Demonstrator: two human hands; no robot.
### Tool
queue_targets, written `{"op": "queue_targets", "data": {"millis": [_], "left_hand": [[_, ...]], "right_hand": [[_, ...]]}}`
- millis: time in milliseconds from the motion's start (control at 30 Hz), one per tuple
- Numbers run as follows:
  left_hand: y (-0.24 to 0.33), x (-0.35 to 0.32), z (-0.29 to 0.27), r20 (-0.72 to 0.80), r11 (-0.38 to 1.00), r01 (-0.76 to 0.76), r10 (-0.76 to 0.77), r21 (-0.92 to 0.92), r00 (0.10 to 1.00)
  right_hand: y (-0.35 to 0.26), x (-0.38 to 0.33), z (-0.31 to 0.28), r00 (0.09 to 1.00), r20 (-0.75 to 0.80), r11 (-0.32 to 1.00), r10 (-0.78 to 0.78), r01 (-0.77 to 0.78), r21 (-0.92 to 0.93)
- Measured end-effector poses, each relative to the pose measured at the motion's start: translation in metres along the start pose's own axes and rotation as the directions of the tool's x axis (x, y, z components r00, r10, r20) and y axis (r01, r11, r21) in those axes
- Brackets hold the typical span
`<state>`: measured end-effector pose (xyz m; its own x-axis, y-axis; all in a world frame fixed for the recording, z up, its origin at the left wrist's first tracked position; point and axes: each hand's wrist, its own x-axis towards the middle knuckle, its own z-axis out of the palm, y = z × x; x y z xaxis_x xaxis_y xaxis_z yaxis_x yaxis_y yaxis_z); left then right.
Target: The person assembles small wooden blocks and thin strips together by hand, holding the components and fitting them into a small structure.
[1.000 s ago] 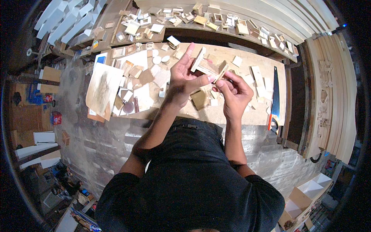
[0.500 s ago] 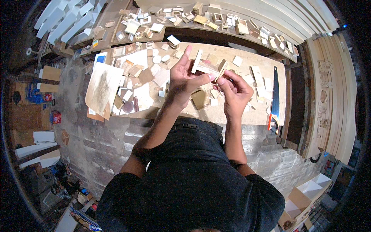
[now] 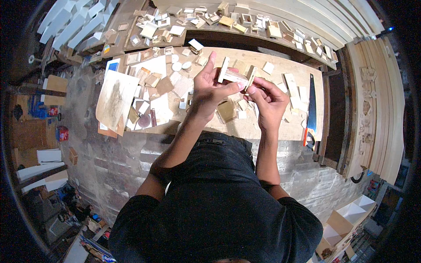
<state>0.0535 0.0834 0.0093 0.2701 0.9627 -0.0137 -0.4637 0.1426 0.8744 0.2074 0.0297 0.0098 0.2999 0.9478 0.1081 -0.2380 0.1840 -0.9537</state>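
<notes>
Above the workbench (image 3: 245, 131) I hold a small wooden piece (image 3: 232, 75) made of a crosspiece between two upright end boards. My left hand (image 3: 208, 90) grips its middle, thumb across the near side and index finger stretched up and away. The fingertips of my right hand (image 3: 269, 101) pinch the right end board (image 3: 251, 78). Whether that board is fixed to the crosspiece I cannot tell. Just below the hands, a square wooden block (image 3: 226, 111) lies on the bench among small offcuts.
A handsaw (image 3: 311, 109) with an orange handle lies along the bench's right edge. Wood scraps and a stained board (image 3: 117, 98) cover the left side. Several little wooden boxes (image 3: 274, 30) line the shelf behind. Long planks (image 3: 381, 109) stand at right, an open white-lined box (image 3: 351, 215) below.
My hands and the wooden piece stay nearly in place. The right fingers have shifted very slightly at the right end board.
</notes>
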Motion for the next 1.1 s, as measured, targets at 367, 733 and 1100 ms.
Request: {"op": "queue_targets", "data": {"millis": [367,733,1100], "left_hand": [[0.002,-0.003,0.0,-0.023,1.0,0.001,0.0,0.019,1.0],[0.011,-0.008,-0.025,0.079,0.996,-0.081,0.083,-0.033,0.993],[0.011,-0.046,-0.075,-0.231,1.0,-0.015,0.009,-0.023,0.973]], "right_hand": [[0.006,-0.001,0.001,1.0,0.009,1.0,-0.016,0.016,0.0],[0.018,0.002,-0.007,0.983,0.144,0.97,0.11,-0.138,0.202],[0.199,-0.011,-0.106,0.93,0.043,0.418,0.366,-0.123,-0.9]]}}
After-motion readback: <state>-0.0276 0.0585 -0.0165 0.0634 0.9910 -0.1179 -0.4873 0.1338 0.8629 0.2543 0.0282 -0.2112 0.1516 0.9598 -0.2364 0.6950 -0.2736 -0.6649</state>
